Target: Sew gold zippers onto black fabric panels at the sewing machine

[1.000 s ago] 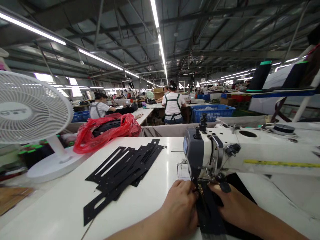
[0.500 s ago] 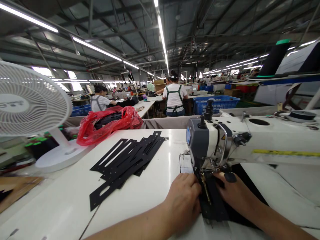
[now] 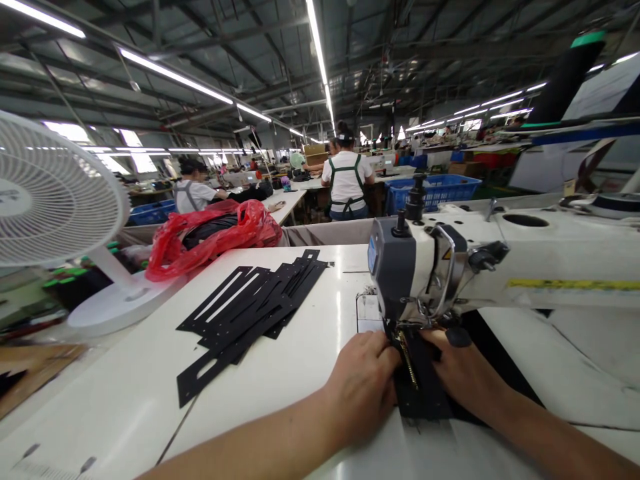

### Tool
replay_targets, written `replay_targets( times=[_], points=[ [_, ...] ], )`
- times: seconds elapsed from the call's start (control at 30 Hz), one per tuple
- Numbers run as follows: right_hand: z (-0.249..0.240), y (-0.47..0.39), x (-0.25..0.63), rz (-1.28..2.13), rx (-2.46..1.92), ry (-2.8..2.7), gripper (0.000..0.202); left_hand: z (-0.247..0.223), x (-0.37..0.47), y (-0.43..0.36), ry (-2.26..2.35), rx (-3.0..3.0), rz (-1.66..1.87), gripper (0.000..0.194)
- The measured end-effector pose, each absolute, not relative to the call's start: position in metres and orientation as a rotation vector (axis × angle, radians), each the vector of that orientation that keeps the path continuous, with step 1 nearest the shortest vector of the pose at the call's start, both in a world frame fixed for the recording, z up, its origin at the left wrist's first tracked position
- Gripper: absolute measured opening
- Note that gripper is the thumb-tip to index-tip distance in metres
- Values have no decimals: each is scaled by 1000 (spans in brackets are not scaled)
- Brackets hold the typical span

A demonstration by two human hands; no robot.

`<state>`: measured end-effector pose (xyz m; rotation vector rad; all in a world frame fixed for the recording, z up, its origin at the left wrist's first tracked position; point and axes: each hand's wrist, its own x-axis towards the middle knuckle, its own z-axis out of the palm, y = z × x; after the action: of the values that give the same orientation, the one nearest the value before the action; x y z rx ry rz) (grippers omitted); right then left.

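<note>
Black material (image 3: 423,393) with a gold-coloured zipper strip (image 3: 409,360) lies under the head of a white and grey sewing machine (image 3: 395,267). My left hand (image 3: 364,383) is closed at the left edge of this piece, fingers curled and their tips partly hidden. On the piece's right side rests my right hand (image 3: 467,373), its fingers pressed together at the material close to the needle area. Something dark and round sits at that hand's fingers. A wider black panel (image 3: 500,360) extends to the right beneath my right wrist.
Cut black strips (image 3: 250,313) are piled on the white table (image 3: 280,413) to the left. Behind them are a red plastic bag (image 3: 215,237) and a white fan (image 3: 55,193). A blue basket (image 3: 435,190) and seated people (image 3: 345,177) are further back.
The view has shifted slightly, and most things appear a little higher in the picture. Both hands stay at the black material by the machine.
</note>
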<state>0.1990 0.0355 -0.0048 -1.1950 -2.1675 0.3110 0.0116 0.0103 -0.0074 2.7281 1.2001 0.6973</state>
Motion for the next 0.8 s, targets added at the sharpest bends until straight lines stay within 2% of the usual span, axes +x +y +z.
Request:
replay_targets(
  times=[0.1, 0.2, 0.27, 0.37, 0.43, 0.6, 0.8],
  points=[
    [-4, 34, 199, 328, -1216, -2153, 16, -5, 11, 8, 1141, 2779, 696, 25],
    [-5, 33, 201, 324, -1296, -2120, 16, -5, 11, 8, 1117, 2832, 685, 19],
    [-5, 33, 204, 195, -1315, -2178, 18, -5, 11, 8, 1116, 2838, 679, 16],
    [-3, 32, 209, -173, -1264, -2320, 21, -2, 11, 8, 1113, 2829, 648, 14],
    [-2, 32, 211, -259, -1247, -2353, 20, 0, 11, 7, 1111, 2823, 622, 14],
    [-9, 36, 212, 89, -1229, -2296, 13, 1, 10, 6, 1101, 2815, 591, 23],
    [-17, 43, 212, 134, -1324, -2238, 15, -2, 10, 9, 1078, 2849, 599, 23]
  ],
)
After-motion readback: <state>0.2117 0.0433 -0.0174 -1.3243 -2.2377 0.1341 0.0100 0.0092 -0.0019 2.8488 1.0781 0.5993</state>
